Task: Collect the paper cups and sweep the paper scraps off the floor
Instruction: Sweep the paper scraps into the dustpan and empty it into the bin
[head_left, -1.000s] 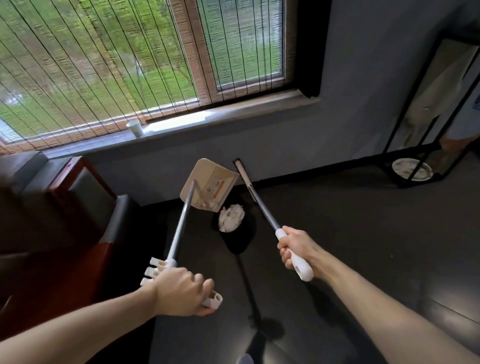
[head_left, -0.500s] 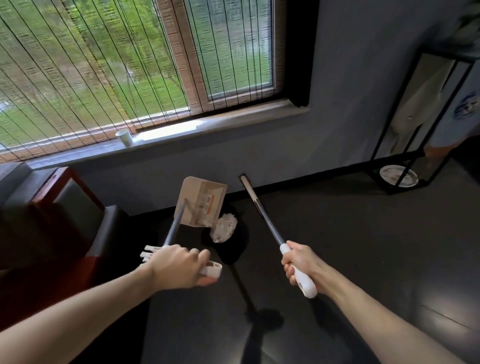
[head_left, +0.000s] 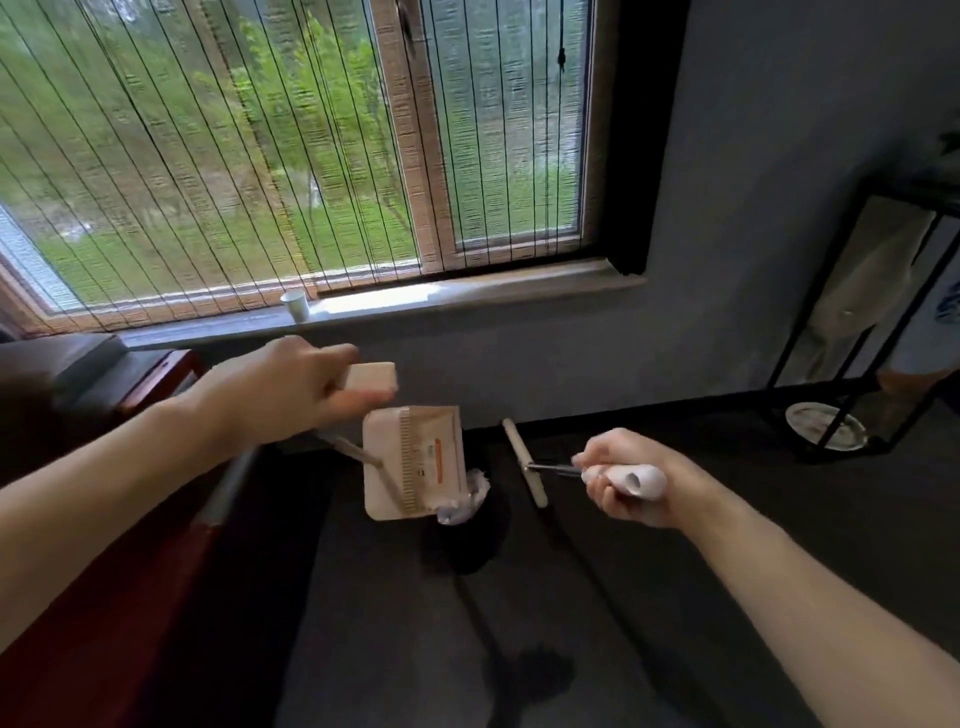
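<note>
My left hand (head_left: 280, 389) grips the top of the dustpan handle (head_left: 370, 376), raised in front of the wall. The beige dustpan (head_left: 413, 462) hangs below it on its metal pole, its mouth beside a crumpled white paper scrap (head_left: 462, 501) on the dark floor. My right hand (head_left: 623, 480) grips the white end of the broom handle (head_left: 641, 480). The broom's beige head (head_left: 524, 462) lies on the floor right of the scrap, near the skirting. A white paper cup (head_left: 295, 304) stands upright on the window sill.
A dark red and black sofa (head_left: 130, 519) fills the left side, close to the dustpan. A black metal rack (head_left: 852, 364) stands at the right with a round plate (head_left: 823, 431) at its foot. Dark floor stretches toward me.
My left hand rose and moved forward with the dustpan handle, swinging the pan lower against the paper scrap. My right hand lifted the broom handle higher. The view came closer to the window.
</note>
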